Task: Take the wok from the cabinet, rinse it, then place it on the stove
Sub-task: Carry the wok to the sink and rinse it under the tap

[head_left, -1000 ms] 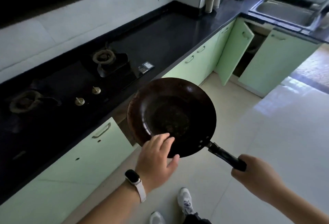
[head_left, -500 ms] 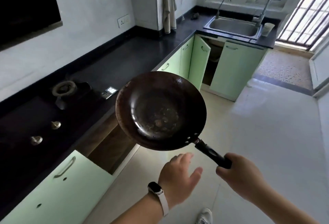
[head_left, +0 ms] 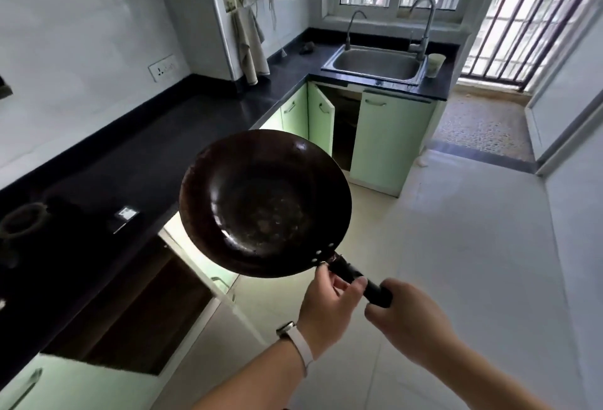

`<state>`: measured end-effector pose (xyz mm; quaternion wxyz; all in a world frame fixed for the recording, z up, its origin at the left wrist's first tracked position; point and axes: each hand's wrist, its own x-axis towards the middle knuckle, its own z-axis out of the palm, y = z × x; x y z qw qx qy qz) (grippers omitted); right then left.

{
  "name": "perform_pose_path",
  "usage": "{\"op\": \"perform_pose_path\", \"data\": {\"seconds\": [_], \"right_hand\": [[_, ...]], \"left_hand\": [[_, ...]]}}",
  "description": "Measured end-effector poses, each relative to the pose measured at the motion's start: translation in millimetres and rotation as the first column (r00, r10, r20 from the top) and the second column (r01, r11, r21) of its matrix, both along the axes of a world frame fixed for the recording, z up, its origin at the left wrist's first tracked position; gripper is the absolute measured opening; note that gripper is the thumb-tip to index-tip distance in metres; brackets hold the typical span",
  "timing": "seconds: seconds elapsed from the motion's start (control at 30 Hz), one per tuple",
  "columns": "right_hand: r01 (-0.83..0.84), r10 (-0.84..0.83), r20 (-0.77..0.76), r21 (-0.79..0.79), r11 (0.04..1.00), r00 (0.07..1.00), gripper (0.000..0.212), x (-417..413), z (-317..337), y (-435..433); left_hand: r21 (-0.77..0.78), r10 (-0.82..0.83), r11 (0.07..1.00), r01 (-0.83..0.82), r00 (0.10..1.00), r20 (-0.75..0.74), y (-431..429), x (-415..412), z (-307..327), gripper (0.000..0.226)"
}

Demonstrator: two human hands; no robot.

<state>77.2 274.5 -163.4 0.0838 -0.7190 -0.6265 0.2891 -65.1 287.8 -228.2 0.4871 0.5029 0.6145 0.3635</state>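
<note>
Dark brown wok (head_left: pixel 264 204), green cabinets (head_left: pixel 391 142)

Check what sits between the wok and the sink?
Head view: past the wok, bare pale floor, then an open green cabinet door and the dark counter edge fronting the sink.

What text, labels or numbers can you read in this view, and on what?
None can be read.
Small device on the countertop: pale screen, too blurred to read.
Wall socket: marks too small to read.
Wok: no marking visible.

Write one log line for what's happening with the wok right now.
stage: carrying to sink | wok: held by handle, unrinsed | left hand: on handle | right hand: on handle
</note>
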Motion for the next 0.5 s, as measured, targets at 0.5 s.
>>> {"op": "perform_pose_path", "data": {"seconds": [0.5], "right_hand": [[0.140, -0.132, 0.094, -0.080, 0.987, 0.987, 0.014, 14, -22, 164]], "left_hand": [[-0.125, 0.059, 0.992, -0.019, 0.944, 0.325, 189, 45, -35, 0.029]]}}
